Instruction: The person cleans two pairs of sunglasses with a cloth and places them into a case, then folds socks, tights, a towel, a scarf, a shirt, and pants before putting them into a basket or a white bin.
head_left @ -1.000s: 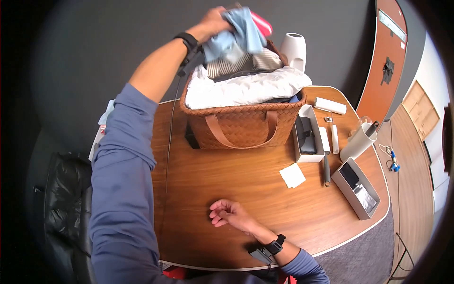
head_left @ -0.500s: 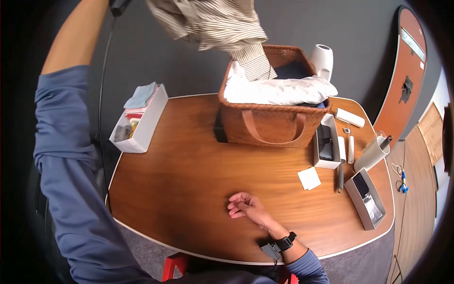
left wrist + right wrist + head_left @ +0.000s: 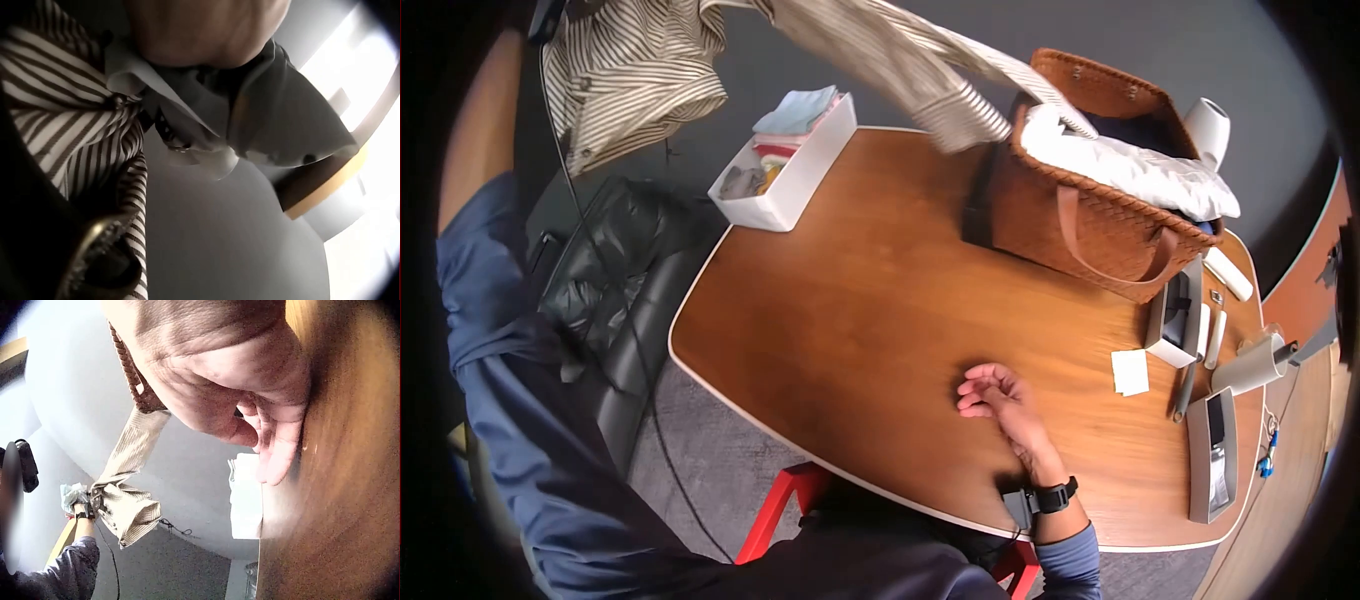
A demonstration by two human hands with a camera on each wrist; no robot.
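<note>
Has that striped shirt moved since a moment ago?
Yes. Judged against the woven basket, the striped shirt has moved left, its bulk now well clear of the basket.

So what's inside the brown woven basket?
The basket holds a white cloth along its near rim; a striped garment trails over it. Anything beneath is covered, and the dark far side is unclear.

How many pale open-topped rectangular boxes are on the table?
3: long white box, left end; small white box, beside brown woven basket; narrow greyish box, right edge. Basket may hide others.
</note>
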